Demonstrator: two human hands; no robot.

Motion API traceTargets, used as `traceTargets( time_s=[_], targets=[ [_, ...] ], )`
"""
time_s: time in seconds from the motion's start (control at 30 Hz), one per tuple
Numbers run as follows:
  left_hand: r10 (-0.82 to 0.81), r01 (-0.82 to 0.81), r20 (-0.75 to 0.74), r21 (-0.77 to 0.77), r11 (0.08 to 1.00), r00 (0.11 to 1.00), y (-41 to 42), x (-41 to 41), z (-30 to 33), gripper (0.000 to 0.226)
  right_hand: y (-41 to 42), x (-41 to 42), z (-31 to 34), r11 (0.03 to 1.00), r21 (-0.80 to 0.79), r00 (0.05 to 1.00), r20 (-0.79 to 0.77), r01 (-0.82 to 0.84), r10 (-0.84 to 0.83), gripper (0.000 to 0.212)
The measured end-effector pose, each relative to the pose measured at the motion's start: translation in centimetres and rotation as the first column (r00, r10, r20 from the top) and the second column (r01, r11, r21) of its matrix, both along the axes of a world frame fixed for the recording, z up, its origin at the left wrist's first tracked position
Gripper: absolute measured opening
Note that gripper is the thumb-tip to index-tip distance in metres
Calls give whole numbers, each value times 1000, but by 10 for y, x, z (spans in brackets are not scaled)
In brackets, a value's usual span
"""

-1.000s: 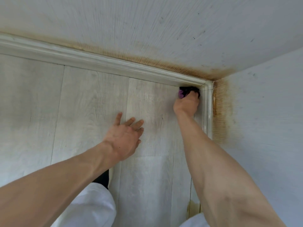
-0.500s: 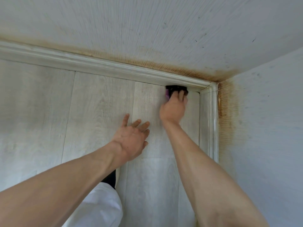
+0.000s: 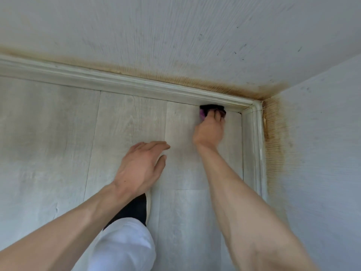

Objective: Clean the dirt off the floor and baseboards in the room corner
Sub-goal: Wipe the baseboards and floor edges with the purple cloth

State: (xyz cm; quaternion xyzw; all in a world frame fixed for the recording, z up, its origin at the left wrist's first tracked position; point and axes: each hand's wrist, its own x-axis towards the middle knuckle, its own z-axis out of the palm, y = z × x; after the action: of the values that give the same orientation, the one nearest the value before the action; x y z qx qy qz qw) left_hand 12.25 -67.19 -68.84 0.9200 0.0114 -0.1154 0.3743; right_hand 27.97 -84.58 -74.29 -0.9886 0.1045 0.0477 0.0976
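A purple and black scrub sponge lies on the pale plank floor, pressed against the foot of the far baseboard. My right hand grips it from behind, and the fingers hide most of it. The right-hand baseboard meets the far one at the corner, a short way right of the sponge. My left hand is spread flat over the floor with straight fingers and holds nothing.
Brown dirt stains run along the white textured walls just above both baseboards and are darkest at the corner. My white trouser knee and a dark sock sit below my left hand.
My right hand slid the sponge left from the corner along the far baseboard. My left hand turned so that its fingers point to the right.
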Motion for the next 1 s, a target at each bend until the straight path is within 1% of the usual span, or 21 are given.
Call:
traceTargets(
  time_s=[0.07,0.1,0.13,0.2,0.23,0.27,0.3,0.33,0.4,0.43,0.5,0.53,0.57,0.6,0.63,0.7,0.77,0.83,0.87,0.9,1.0],
  targets=[
    [178,-174,71,-52,983,981,14,3,7,41,58,-15,-5,996,43,995,56,-82,80,49],
    [261,-253,99,-87,964,960,20,5,12,37,83,-31,-6,980,60,979,83,-191,186,48],
    [336,-321,112,-129,938,935,23,7,16,33,102,-48,-7,929,67,929,97,-364,357,49],
    [434,-410,101,-195,891,895,25,15,24,30,108,-67,-6,717,84,722,47,-692,691,51],
    [454,-429,88,-215,878,886,25,17,27,30,96,-61,-5,638,79,642,39,-766,766,50],
    [462,-436,79,-226,871,883,24,18,29,29,79,-51,-3,622,29,623,61,-782,780,48],
    [461,-434,75,-230,871,884,24,17,30,28,58,-40,-3,668,-25,664,82,-744,743,48],
    [456,-430,72,-229,873,887,25,16,31,27,33,-29,-3,751,-63,746,84,-657,660,50],
    [459,-436,64,-219,873,886,29,10,30,26,-19,-10,-1,919,-71,920,44,-387,390,55],
    [467,-447,55,-213,869,882,32,8,29,26,-34,-4,1,964,-52,964,35,-261,263,55],
    [482,-467,27,-206,860,876,35,4,28,25,-26,-3,2,997,-6,996,51,-75,75,48],
    [495,-481,16,-208,852,869,37,2,28,25,-4,-7,1,999,10,996,78,-47,46,45],
    [507,-494,8,-213,843,862,38,3,29,25,24,-15,0,996,24,992,94,-91,88,44],
    [517,-504,3,-222,835,856,38,4,30,25,53,-27,-2,978,39,974,109,-204,199,46],
    [527,-512,1,-234,826,850,39,6,32,26,83,-43,-6,928,52,924,130,-370,361,47],
    [557,-536,3,-266,801,830,41,8,36,27,124,-83,-15,733,13,729,121,-680,674,49],
    [586,-559,9,-286,778,811,44,11,38,28,122,-101,-19,583,-8,582,66,-812,811,58],
    [604,-576,-2,-304,759,797,46,10,39,26,86,-92,-16,476,-21,473,72,-879,878,60],
    [606,-580,-7,-301,757,795,47,9,38,26,63,-86,-13,480,1,478,94,-877,873,60],
    [608,-584,-11,-294,757,794,48,6,37,25,37,-75,-9,543,18,540,129,-840,831,61],
    [617,-597,-19,-277,753,787,54,0,37,25,-31,-35,-1,865,53,860,156,-498,485,54]
  ],
)
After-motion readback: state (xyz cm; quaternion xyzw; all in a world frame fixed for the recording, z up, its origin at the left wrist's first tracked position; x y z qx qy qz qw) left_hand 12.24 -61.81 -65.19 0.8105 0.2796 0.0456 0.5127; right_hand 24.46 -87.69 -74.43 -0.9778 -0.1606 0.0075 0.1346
